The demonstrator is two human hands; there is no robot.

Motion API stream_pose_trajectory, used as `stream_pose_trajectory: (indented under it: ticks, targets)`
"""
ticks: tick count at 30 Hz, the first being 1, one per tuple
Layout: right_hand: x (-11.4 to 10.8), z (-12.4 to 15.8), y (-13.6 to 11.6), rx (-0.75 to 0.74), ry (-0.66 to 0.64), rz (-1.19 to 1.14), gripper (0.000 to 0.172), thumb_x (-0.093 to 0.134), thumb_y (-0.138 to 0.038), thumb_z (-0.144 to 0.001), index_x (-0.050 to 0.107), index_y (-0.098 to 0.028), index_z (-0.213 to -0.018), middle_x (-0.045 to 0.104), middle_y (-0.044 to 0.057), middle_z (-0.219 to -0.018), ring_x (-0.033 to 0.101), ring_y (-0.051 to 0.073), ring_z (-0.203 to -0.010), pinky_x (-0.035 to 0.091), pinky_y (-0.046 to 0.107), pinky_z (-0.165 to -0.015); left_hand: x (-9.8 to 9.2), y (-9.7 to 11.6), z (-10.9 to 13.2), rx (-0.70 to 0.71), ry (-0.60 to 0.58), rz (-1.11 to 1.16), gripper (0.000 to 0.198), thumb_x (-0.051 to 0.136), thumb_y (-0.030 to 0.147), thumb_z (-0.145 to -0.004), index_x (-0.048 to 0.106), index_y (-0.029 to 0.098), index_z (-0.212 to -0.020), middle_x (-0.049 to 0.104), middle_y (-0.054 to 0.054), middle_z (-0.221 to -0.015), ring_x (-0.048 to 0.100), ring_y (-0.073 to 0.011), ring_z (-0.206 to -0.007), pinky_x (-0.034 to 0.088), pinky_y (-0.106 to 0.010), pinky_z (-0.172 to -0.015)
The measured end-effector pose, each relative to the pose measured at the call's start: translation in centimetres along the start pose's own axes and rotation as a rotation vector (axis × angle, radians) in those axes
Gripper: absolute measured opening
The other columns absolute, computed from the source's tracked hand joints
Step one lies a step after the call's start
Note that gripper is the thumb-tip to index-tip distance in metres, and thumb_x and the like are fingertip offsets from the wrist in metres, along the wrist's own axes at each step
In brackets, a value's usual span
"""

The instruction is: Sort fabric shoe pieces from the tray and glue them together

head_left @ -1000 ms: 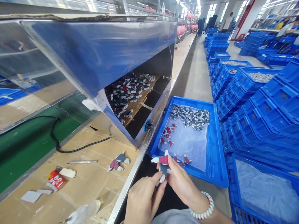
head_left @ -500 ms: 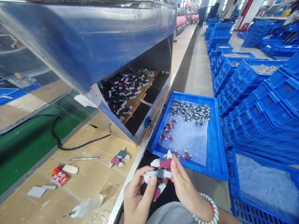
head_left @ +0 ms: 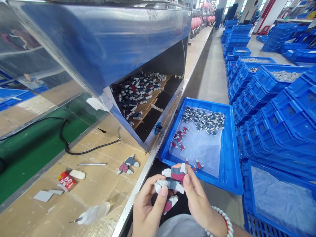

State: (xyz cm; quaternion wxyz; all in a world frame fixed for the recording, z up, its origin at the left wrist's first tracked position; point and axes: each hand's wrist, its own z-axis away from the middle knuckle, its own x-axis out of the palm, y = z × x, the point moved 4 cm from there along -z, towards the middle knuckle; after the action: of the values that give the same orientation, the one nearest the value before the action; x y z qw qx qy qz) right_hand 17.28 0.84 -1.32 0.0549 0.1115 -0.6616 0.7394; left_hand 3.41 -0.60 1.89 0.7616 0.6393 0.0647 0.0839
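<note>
Shoe-upper pieces (head_left: 172,182) sit pinched tight between my left hand (head_left: 148,207) and right hand (head_left: 198,200), raised just off the blue tray (head_left: 230,154), seemingly to keep them in close view.

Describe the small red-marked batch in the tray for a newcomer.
Beside the bench, find the blue tray lined with clear plastic. Near its left side lies a small scatter of red-marked pieces, set apart from the larger dark-and-white heap toward the far end.

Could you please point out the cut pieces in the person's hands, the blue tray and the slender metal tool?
cut pieces (head_left: 172,184), head view, on the grey strip.
blue tray (head_left: 230,158), head view, on its right rim.
slender metal tool (head_left: 92,164), head view, on its middle.
</note>
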Motion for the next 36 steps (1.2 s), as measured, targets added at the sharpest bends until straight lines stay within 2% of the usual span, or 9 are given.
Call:
stream_pose_trajectory:
  ticks: [4, 9, 13, 21, 25, 28, 30, 33, 36]
  targets:
    - [0.3, 0.3, -0.2, -0.019, -0.088, -0.118, 0.040, 0.048, -0.052, -0.097, 0.060, -0.033, -0.130, 0.065, 0.005, -0.124, 0.062, 0.022, -0.109, 0.051, 0.033, -0.096, -0.4, -0.4, -0.4, 0.013, -0.099, 0.022, 0.035, 0.074, 0.049, -0.081, 0.067, 0.021, -0.100, 0.071, 0.000, -0.073, 0.066, -0.0134, -0.063, 0.055, -0.017, -0.058]
    - [0.2, 1.0, 0.2, -0.024, -0.035, -0.241, 0.037, 0.066, -0.051, -0.086, 0.068, -0.036, -0.120, 0.071, 0.005, -0.112, 0.066, 0.022, -0.098, 0.054, 0.033, -0.091, -0.8, -0.2, -0.4, 0.016, -0.127, 0.114, 0.031, 0.073, 0.047, -0.084, 0.068, 0.020, -0.099, 0.067, 0.002, -0.066, 0.062, -0.0108, -0.059, 0.052, -0.017, -0.060]
    - [-0.1, 1.3, 0.8, -0.024, -0.064, -0.216, 0.039, 0.072, -0.048, -0.082, 0.069, -0.039, -0.120, 0.071, 0.005, -0.107, 0.068, 0.023, -0.092, 0.055, 0.034, -0.087, -0.6, -0.3, -0.5, 0.042, -0.254, 0.156, 0.027, 0.069, 0.042, -0.089, 0.068, 0.021, -0.104, 0.069, 0.002, -0.066, 0.063, -0.0101, -0.059, 0.050, -0.015, -0.058]
    - [-0.5, 1.1, 0.9, -0.197, -0.199, -0.081, 0.037, 0.071, -0.041, -0.085, 0.068, -0.044, -0.121, 0.070, 0.006, -0.103, 0.068, 0.024, -0.094, 0.058, 0.034, -0.080, -0.7, -0.9, -0.4, 0.016, -0.291, 0.243, 0.028, 0.069, 0.041, -0.088, 0.070, 0.020, -0.106, 0.069, 0.000, -0.069, 0.064, -0.0109, -0.058, 0.052, -0.017, -0.054]
    - [-0.6, 0.9, 0.8, -0.204, -0.175, -0.026, 0.038, 0.074, -0.041, -0.083, 0.068, -0.044, -0.120, 0.072, 0.005, -0.100, 0.065, 0.027, -0.109, 0.055, 0.038, -0.093, -0.8, -1.3, -0.6, -0.035, -0.283, 0.233, 0.032, 0.070, 0.043, -0.087, 0.069, 0.019, -0.109, 0.067, 0.001, -0.066, 0.061, -0.0099, -0.054, 0.048, -0.015, -0.049]
    - [-0.5, 0.8, 0.9, -0.179, -0.152, -0.057, 0.038, 0.074, -0.042, -0.082, 0.069, -0.045, -0.119, 0.073, 0.005, -0.094, 0.065, 0.027, -0.111, 0.055, 0.037, -0.095, -0.8, -1.6, -1.0, -0.096, -0.296, 0.191, 0.038, 0.071, 0.048, -0.085, 0.069, 0.017, -0.107, 0.066, 0.000, -0.063, 0.054, -0.0076, -0.049, 0.043, -0.015, -0.048]
    - [-0.4, 0.9, 1.4, -0.147, -0.166, -0.090, 0.039, 0.074, -0.040, -0.083, 0.068, -0.044, -0.121, 0.073, 0.005, -0.097, 0.068, 0.026, -0.104, 0.057, 0.034, -0.089, -0.7, -1.7, -1.3, -0.137, -0.312, 0.169, 0.041, 0.070, 0.050, -0.084, 0.069, 0.016, -0.106, 0.066, -0.001, -0.063, 0.053, -0.0078, -0.050, 0.041, -0.015, -0.049]
    - [-0.4, 0.9, 2.7, -0.064, -0.196, -0.172, 0.053, 0.082, -0.038, -0.075, 0.066, -0.041, -0.125, 0.071, 0.006, -0.114, 0.071, 0.025, -0.093, 0.059, 0.036, -0.085, -0.3, -1.9, -1.8, -0.171, -0.342, 0.135, 0.041, 0.069, 0.050, -0.085, 0.068, 0.014, -0.105, 0.064, -0.001, -0.063, 0.050, -0.0078, -0.051, 0.038, -0.016, -0.049]
    - [-0.7, 0.7, 3.9, 0.019, -0.129, -0.261, 0.060, 0.086, -0.037, -0.070, 0.066, -0.035, -0.126, 0.069, 0.007, -0.123, 0.070, 0.027, -0.101, 0.056, 0.041, -0.095, 0.3, -2.4, -2.3, -0.165, -0.385, 0.124, 0.040, 0.066, 0.048, -0.088, 0.065, 0.014, -0.108, 0.059, 0.002, -0.061, 0.044, -0.0067, -0.048, 0.039, -0.017, -0.047]
